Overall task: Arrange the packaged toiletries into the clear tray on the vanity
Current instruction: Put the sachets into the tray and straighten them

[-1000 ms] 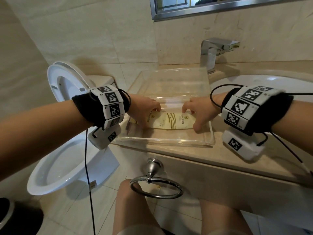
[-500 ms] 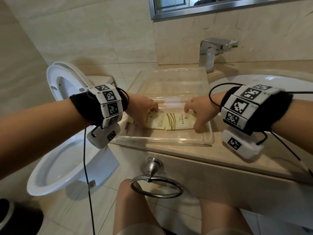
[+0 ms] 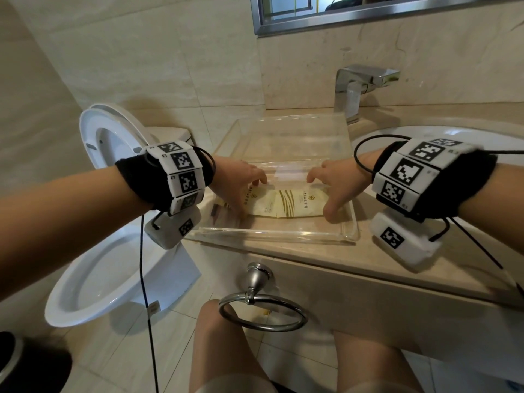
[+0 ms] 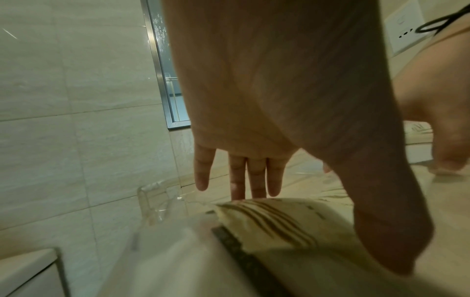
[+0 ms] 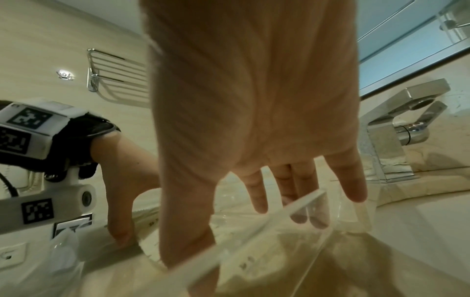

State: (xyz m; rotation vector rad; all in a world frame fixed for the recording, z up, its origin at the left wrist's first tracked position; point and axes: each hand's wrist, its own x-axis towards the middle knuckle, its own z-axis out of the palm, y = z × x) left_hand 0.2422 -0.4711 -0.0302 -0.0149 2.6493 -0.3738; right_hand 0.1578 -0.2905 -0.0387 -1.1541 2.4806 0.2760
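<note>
Head view: packet [image 3: 285, 203] lies crosswise in tray [image 3: 272, 233].

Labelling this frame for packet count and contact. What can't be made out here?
- Packet count: in the head view the left hand covers the left end of the cream packets in the clear tray.
- Print on the packets: too small.
- Right hand contact: in the right wrist view the tray wall blurs the fingertips.
- Dark strip under the packet: left wrist view, blurred.
</note>
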